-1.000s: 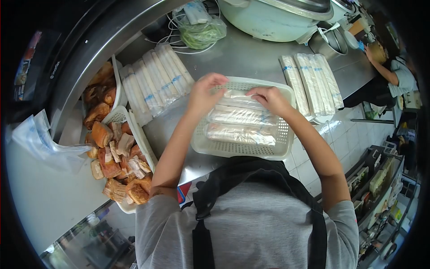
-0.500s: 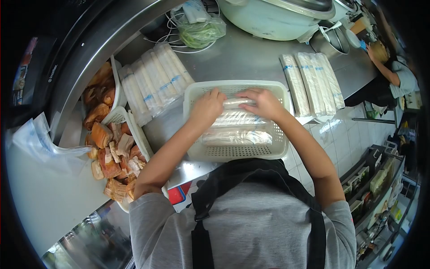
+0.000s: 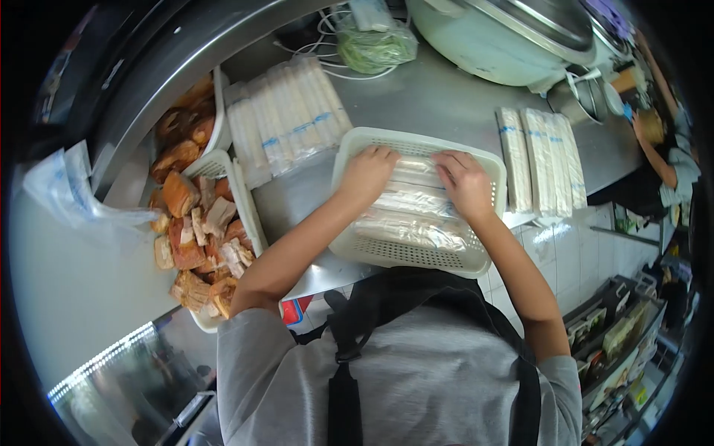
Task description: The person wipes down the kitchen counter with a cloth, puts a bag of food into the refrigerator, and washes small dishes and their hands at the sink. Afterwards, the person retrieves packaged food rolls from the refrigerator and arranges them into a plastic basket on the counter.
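A pale perforated plastic basket (image 3: 347, 249) lies in front of me at the counter's edge. Inside it are several long white packages in clear plastic (image 3: 413, 229), lying crosswise. My left hand (image 3: 370, 172) has its curled fingers on the left end of the farthest package (image 3: 416, 166). At the right end of that package is my right hand (image 3: 462, 178), fingers bent, with thumb and forefinger apart. Both palms face down, and the left fingertips are partly hidden.
Bundled wrapped sticks (image 3: 286, 119) lie at the left; more packs (image 3: 543, 160) stand at the right. Trays of browned meat chunks (image 3: 245, 201) sit far left. A big green tub (image 3: 491, 44), a bag of greens (image 3: 375, 48) and a co-worker's arm (image 3: 654, 152) are farther back.
My left hand has come down from above the basket onto the farthest package. My right hand has shifted toward that package's right end. The whole view has turned slightly.
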`<action>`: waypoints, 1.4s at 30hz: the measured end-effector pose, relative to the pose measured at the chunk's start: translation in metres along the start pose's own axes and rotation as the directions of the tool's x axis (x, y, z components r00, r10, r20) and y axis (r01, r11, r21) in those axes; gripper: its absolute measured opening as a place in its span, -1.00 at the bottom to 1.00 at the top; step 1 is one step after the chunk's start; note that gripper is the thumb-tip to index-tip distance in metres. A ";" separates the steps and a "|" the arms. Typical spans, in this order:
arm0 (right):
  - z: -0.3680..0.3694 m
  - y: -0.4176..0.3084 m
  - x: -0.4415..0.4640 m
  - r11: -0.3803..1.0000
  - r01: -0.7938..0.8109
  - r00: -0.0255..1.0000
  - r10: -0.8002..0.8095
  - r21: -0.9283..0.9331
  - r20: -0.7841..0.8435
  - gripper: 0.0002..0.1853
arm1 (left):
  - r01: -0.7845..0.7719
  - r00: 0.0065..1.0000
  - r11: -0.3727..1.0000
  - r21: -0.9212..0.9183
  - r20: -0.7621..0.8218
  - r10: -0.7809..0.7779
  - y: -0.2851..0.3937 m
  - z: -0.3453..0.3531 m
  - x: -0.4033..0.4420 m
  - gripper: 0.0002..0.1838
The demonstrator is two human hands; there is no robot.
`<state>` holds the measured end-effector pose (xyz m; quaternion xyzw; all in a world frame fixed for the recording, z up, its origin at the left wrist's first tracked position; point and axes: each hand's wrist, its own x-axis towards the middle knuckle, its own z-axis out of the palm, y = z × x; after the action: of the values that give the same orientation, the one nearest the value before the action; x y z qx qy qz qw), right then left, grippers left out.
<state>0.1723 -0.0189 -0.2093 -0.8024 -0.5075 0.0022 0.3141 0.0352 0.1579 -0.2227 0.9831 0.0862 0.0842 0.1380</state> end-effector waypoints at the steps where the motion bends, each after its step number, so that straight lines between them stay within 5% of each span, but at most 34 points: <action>1: 0.000 0.001 -0.002 0.996 0.086 0.995 -0.086 -0.004 -0.055 -0.81 | 0.022 0.999 1.000 -0.003 0.039 -0.022 -0.002 -0.006 0.004 -0.68; 4: 0.003 0.014 -0.013 0.997 0.075 0.996 -0.075 0.020 0.042 -0.77 | 0.057 0.998 0.892 -0.449 0.027 -0.050 -0.023 -0.048 0.019 -0.72; 6: -0.003 0.023 -0.014 0.999 0.038 0.997 -0.040 0.027 0.065 -0.75 | 0.114 0.933 0.829 -0.547 -0.228 -0.278 -0.059 -0.077 0.026 -0.75; 7: -0.004 0.025 -0.016 0.999 0.018 0.997 -0.020 0.034 0.079 -0.75 | 0.262 0.842 0.816 -0.515 -0.291 -0.454 -0.089 -0.093 0.024 -0.73; 8: -0.004 0.028 -0.016 1.000 0.016 0.996 -0.018 0.025 0.084 -0.73 | 0.487 0.759 0.814 -0.317 -0.306 -0.574 -0.131 -0.100 0.017 -0.70; 9: -0.006 0.032 -0.015 1.000 0.015 0.996 -0.016 0.012 0.085 -0.72 | 0.762 0.633 0.647 0.016 -0.230 -0.739 -0.138 -0.122 0.015 -0.64; 11: -0.010 0.040 -0.014 1.000 0.028 0.996 -0.027 -0.002 0.085 -0.67 | 0.796 0.504 0.460 0.394 -0.010 -0.863 -0.226 -0.092 0.000 -0.47; 14: -0.014 0.046 -0.012 1.000 0.006 0.994 -0.009 0.027 0.105 -0.65 | 0.966 0.241 0.210 0.153 -0.228 -0.943 -0.252 -0.055 -0.002 -0.15; 17: -0.022 0.044 -0.014 0.999 0.012 0.997 -0.010 -0.034 0.073 -0.62 | 0.935 0.338 0.236 0.265 -0.463 -0.819 -0.234 -0.045 -0.002 -0.02; 20: -0.017 0.033 -0.018 0.985 0.089 0.995 -0.080 -0.148 0.068 -0.57 | 0.926 0.378 0.306 0.222 -0.534 -0.756 -0.224 -0.048 -0.010 -0.10; 24: -0.011 0.035 -0.022 0.978 0.080 0.983 -0.044 -0.195 0.180 -0.42 | 0.920 0.344 0.391 -0.008 -0.460 -0.819 -0.203 -0.070 -0.004 -0.16; 27: -0.016 0.038 -0.016 0.988 0.066 0.969 -0.029 -0.142 0.247 -0.35 | 0.824 0.448 0.551 -0.128 -0.447 -0.774 -0.183 -0.090 0.001 -0.24; 30: -0.017 0.027 -0.001 0.998 0.058 0.977 -0.055 -0.009 0.206 -0.26 | 0.558 0.568 0.711 -0.428 -0.427 -0.703 -0.105 -0.147 0.007 -0.26; 31: -0.029 -0.002 0.012 0.989 0.005 0.983 -0.032 0.150 0.179 -0.20 | 0.347 0.622 0.707 -0.617 -0.413 -0.665 -0.083 -0.153 0.010 -0.32; 33: -0.048 -0.063 0.039 0.866 -0.036 0.992 -0.028 0.500 0.120 -0.10 | 0.022 0.696 0.462 -0.887 -0.318 -0.644 -0.030 -0.151 0.016 -0.43; 36: -0.069 -0.099 0.055 0.563 -0.114 0.978 -0.082 0.818 0.192 -0.09 | -0.162 0.829 -0.284 -0.945 0.025 -0.559 0.019 -0.117 0.019 -0.58; 37: -0.072 -0.102 0.056 0.463 -0.169 0.964 -0.107 0.870 0.244 -0.10 | -0.170 0.838 -0.270 -0.948 0.005 -0.546 0.033 -0.110 0.023 -0.56; 40: -0.076 -0.076 0.042 0.559 -0.384 0.875 -0.034 0.735 0.484 -0.20 | -0.193 0.836 -0.288 -0.938 -0.004 -0.548 0.055 -0.094 0.020 -0.50; 42: -0.077 -0.052 0.026 0.650 -0.365 0.863 -0.033 0.666 0.505 -0.32 | -0.202 0.827 -0.352 -0.914 0.034 -0.562 0.046 -0.088 0.017 -0.46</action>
<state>0.1674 -0.0218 -0.1127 -0.6216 -0.4439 0.4345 0.4773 0.0418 0.1398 -0.1235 0.3626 0.1807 0.3222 0.8556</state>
